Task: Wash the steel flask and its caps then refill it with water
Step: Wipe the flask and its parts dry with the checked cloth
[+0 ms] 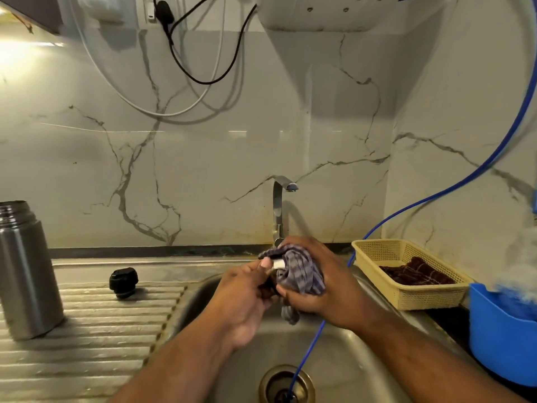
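The open steel flask (pixel 24 274) stands upright on the ribbed drainboard at the far left. A black inner cap (pixel 124 282) lies on the drainboard to its right. Over the sink, my left hand (pixel 247 298) pinches a small cap (pixel 278 263), of which only a white edge shows. My right hand (pixel 322 280) grips a purple checked cloth (pixel 299 274) wrapped around that cap. Most of the cap is hidden by the cloth and my fingers.
The steel tap (pixel 280 207) stands behind my hands, with no water running. A blue hose (pixel 308 350) runs down into the sink drain (pixel 286 385). A cream basket (pixel 406 298) holding a dark cloth and a blue tub (pixel 499 338) sit on the right.
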